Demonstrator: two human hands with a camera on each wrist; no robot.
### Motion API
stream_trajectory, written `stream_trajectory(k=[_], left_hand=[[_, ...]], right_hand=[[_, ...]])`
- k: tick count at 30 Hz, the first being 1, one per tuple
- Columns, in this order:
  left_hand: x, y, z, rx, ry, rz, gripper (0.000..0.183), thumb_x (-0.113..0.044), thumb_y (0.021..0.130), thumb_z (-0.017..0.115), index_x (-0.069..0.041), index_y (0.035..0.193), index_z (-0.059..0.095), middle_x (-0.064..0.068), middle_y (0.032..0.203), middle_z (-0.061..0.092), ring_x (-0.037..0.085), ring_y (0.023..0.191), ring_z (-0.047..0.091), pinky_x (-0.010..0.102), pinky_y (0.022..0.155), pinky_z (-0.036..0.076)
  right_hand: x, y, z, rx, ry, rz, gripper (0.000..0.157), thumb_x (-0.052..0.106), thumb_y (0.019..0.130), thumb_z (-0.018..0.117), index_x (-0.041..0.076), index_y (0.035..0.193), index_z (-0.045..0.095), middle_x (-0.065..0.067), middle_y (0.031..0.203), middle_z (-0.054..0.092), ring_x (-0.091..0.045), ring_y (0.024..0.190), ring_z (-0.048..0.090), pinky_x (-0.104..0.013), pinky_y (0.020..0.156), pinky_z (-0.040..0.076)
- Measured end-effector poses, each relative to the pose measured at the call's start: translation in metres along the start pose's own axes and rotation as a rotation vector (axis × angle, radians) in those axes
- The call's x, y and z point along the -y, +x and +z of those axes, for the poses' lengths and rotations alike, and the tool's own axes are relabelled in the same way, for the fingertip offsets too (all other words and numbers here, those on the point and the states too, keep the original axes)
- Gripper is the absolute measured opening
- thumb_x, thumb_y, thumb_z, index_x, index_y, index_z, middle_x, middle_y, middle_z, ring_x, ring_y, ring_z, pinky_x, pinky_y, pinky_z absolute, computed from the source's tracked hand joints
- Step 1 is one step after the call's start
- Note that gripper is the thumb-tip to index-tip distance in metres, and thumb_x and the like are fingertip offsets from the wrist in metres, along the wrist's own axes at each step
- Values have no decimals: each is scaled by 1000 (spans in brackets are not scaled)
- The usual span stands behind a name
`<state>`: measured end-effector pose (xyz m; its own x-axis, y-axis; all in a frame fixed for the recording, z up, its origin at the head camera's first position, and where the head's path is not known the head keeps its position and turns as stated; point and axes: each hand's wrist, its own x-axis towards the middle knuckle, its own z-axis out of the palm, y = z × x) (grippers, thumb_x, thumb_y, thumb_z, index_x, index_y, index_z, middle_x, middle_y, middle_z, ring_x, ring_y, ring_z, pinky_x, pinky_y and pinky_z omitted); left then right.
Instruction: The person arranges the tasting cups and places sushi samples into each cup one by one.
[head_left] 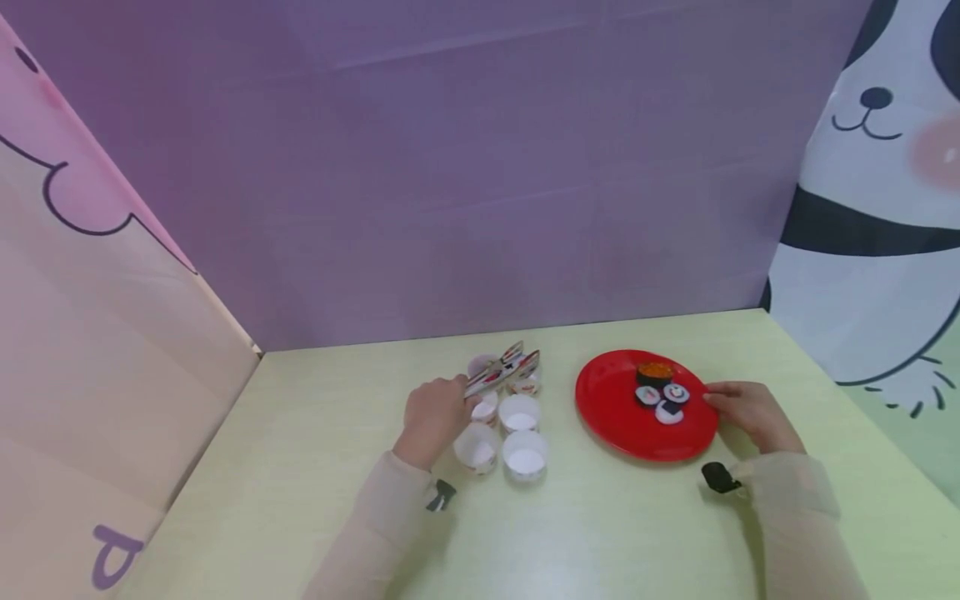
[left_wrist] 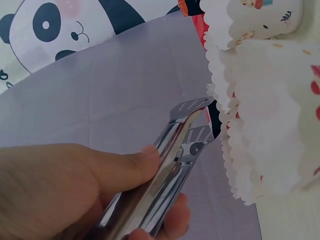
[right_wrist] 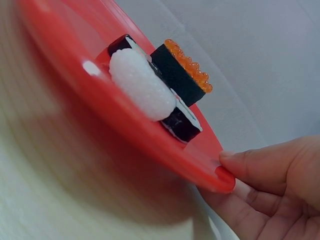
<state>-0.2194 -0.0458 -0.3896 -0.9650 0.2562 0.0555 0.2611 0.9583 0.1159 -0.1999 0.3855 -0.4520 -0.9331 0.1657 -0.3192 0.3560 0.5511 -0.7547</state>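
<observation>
My left hand (head_left: 437, 414) grips metal tongs (left_wrist: 150, 187), thumb on one arm and fingers on the other. Between the tong tips in the left wrist view shows a small dark piece (left_wrist: 214, 120) with a bit of red and white, mostly hidden. The tips are over the far end of a group of white paper cups (head_left: 520, 412) with scalloped rims. At the right, my right hand (head_left: 753, 412) pinches the rim of a red plate (head_left: 622, 429). On it sit a roe-topped sushi (right_wrist: 181, 72), two sushi rolls (right_wrist: 182, 125) and a white rice piece (right_wrist: 142, 85) with a dark band.
The cups stand close together in two columns, left of the plate on a pale wooden table (head_left: 300, 467). A purple backdrop (head_left: 480, 183) rises behind the table's far edge. Printed panels flank it, with a panda (head_left: 873, 225) on the right.
</observation>
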Motion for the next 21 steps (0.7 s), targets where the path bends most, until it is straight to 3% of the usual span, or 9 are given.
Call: stream_trajectory(k=[13,21], left_hand=[[-5,10,-9,72,52,32,35,-39,91,59,-7,104,65,7,79,64,22,65,58,32,52,47],[-8,13,-14,90,84,36,34,-38,91,60,-7,100,66,6,76,62,20,63,56,32,52,47]], right_hand=[[-2,-2,1,-3,-19,-47,60,32,98,46,-13,136,35,-35,137,35,-48,118,38,-55,96,39],[-2,1,0,1,-11,-14,62,34,97,47,-11,138,34,-34,138,33,-48,120,35,-54,96,40]])
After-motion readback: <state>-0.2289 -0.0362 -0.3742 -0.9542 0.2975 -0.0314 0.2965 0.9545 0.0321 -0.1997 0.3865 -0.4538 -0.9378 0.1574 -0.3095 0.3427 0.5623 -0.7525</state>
